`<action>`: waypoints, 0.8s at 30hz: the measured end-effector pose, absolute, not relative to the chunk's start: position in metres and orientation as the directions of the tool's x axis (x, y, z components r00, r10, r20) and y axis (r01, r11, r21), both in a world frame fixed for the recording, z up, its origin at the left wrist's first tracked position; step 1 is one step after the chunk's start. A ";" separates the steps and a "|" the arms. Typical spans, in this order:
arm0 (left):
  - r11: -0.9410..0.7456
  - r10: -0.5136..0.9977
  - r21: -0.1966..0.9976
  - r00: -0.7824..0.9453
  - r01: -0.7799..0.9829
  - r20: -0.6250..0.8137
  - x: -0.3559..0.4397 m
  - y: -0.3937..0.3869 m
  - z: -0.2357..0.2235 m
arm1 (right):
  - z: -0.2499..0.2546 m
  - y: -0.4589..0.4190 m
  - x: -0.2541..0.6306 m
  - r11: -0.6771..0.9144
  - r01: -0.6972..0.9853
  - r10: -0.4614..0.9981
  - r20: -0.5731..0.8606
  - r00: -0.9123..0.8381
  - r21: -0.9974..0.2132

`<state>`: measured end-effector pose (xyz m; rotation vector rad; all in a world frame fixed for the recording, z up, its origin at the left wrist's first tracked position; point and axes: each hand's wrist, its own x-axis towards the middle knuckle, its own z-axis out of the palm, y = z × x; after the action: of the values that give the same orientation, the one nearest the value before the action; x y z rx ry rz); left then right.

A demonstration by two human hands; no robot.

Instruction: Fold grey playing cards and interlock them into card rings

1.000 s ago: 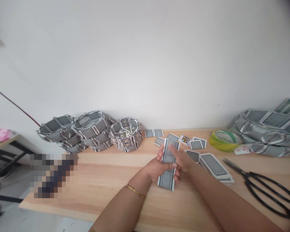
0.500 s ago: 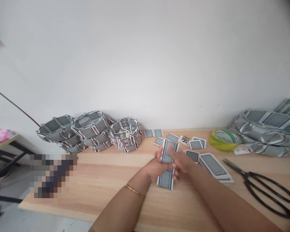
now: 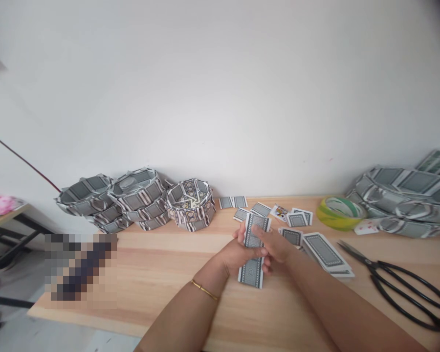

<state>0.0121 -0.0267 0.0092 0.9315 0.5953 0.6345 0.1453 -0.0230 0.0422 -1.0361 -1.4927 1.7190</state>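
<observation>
Both hands grip a long strip of overlapped playing cards (image 3: 252, 274), grey patterned backs facing up, above the wooden table. My left hand (image 3: 239, 255) is closed around its left side, the thumb lying across the front. From the right, my right hand (image 3: 275, 243) presses its thumb on the upper part, with its fingers behind. The undersides of the cards are hidden. Just beyond the hands lie several loose cards (image 3: 261, 209), one face up (image 3: 279, 212). A pile of cards (image 3: 323, 250) is beside my right forearm.
Black-handled scissors (image 3: 399, 281) lie at the right. Behind them are a yellow-green tape roll (image 3: 337, 215) and a large woven card basket (image 3: 399, 200). Along the wall at left stand stacked card baskets (image 3: 139, 198) and a smaller patterned one (image 3: 191, 208). A blurred dark object (image 3: 84, 271) sits near the left edge.
Almost nothing differs. The upper end of the card strip and my right thumb have shifted very slightly; both hands keep their hold.
</observation>
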 end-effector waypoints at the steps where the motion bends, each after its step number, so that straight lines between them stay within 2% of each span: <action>1: 0.454 0.716 0.861 0.668 -0.228 -0.201 0.012 -0.027 0.010 | 0.042 -0.023 0.145 -0.156 0.029 0.857 -0.150 -0.493 -0.987; 11: 0.491 0.707 0.841 0.667 -0.227 -0.233 0.013 -0.026 0.012 | 0.043 -0.026 0.143 -0.152 -0.032 0.864 -0.117 -0.491 -0.988; 24: 0.494 0.701 0.840 0.674 -0.224 -0.232 0.011 -0.025 0.007 | 0.040 -0.023 0.141 -0.145 -0.034 0.884 -0.114 -0.452 -0.989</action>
<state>0.0110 -0.0246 0.0072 0.8866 0.6125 0.6052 0.1414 -0.0225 0.0401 -0.9989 -1.4238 1.6826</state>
